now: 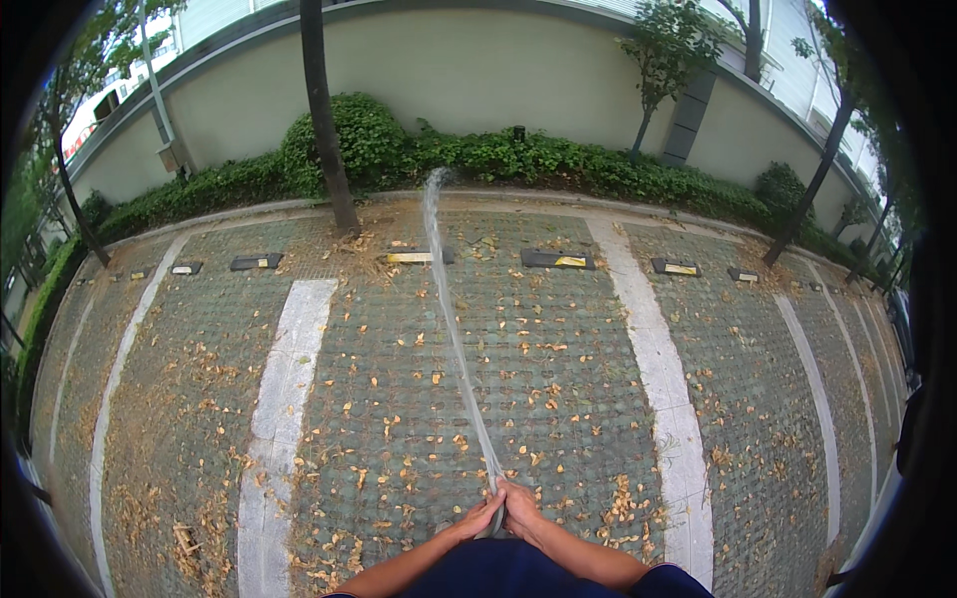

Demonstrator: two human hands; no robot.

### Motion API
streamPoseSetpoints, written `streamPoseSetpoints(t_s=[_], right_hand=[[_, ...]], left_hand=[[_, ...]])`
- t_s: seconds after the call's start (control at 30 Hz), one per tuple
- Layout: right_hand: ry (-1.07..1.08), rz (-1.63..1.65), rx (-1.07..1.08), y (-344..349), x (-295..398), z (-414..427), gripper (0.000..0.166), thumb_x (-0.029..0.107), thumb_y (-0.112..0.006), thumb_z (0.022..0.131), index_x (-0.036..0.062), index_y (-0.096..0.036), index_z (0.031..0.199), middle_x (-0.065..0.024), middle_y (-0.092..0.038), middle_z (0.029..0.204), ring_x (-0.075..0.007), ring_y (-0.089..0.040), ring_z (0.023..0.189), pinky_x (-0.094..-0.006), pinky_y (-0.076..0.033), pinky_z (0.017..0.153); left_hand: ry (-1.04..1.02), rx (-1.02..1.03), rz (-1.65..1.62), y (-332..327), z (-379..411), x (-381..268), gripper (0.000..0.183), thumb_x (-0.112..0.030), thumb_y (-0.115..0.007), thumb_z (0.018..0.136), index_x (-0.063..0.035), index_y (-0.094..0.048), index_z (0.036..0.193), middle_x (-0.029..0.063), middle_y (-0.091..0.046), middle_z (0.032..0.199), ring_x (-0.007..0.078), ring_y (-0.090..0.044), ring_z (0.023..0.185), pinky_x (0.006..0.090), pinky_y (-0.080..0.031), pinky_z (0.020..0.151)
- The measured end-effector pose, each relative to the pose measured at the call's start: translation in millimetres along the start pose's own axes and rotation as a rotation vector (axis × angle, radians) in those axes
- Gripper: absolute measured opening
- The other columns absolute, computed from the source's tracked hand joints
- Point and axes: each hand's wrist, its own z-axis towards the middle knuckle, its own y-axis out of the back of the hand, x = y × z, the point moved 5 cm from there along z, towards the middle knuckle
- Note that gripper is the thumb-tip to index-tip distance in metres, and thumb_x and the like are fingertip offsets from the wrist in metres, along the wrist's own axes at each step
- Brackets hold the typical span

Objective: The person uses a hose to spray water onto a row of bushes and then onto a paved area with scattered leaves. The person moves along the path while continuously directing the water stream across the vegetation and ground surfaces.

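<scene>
Both of my hands are together at the bottom middle, shut on a grey hose (498,519). My left hand (477,517) grips it from the left side, and my right hand (521,505) from the right, with the thumbs close to the hose's mouth. Out of that end shoots a stream of water (457,344). It arcs forward over the paving and breaks up in front of the low green hedge (493,158). Most of the hose below my hands is hidden by my dark blue shirt.
Green grid paving (478,314) strewn with dry leaves spreads ahead, split by pale stone strips (662,374). Black wheel stops (558,259) line the far side. A tree trunk (329,119) rises before the hedge, and a beige wall (478,75) stands behind it.
</scene>
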Motion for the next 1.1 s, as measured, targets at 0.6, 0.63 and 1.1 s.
streamPoseSetpoints(t_s=[0.6, 0.63, 1.1], right_hand=[[0.059, -0.048, 0.086, 120.9, 71.9, 0.3, 0.033, 0.035, -0.044, 0.096, 0.0051, -0.054, 0.088, -0.009, -0.059, 0.075, -0.0217, -0.058, 0.07, -0.0338, -0.046, 0.06], [0.037, -0.101, 0.107, 122.9, 71.7, 2.9, 0.035, 0.036, -0.041, 0.096, 0.0049, -0.054, 0.087, -0.0104, -0.06, 0.075, -0.0236, -0.058, 0.069, -0.036, -0.046, 0.058], [0.136, -0.28, 0.089, 79.9, 91.9, -33.2, 0.026, 0.022, -0.046, 0.095, 0.0001, -0.06, 0.094, -0.0072, -0.055, 0.074, -0.0183, -0.052, 0.061, -0.0318, -0.044, 0.051]], left_hand=[[-0.211, -0.019, -0.165, -124.1, 42.2, -32.0, 0.078, -0.074, -0.037, 0.084, -0.0084, -0.047, 0.126, 0.0088, -0.055, 0.101, 0.0165, -0.055, 0.086, 0.0295, -0.045, 0.069], [-0.211, -0.037, -0.163, -125.5, 44.9, -30.7, 0.076, -0.074, -0.037, 0.084, -0.0094, -0.049, 0.123, 0.0075, -0.057, 0.096, 0.0153, -0.057, 0.081, 0.0288, -0.046, 0.065], [-0.197, -0.073, -0.212, -90.6, 70.3, -15.9, 0.055, -0.054, -0.04, 0.094, -0.0027, -0.059, 0.09, 0.0057, -0.054, 0.064, 0.0152, -0.053, 0.056, 0.0286, -0.043, 0.051]])
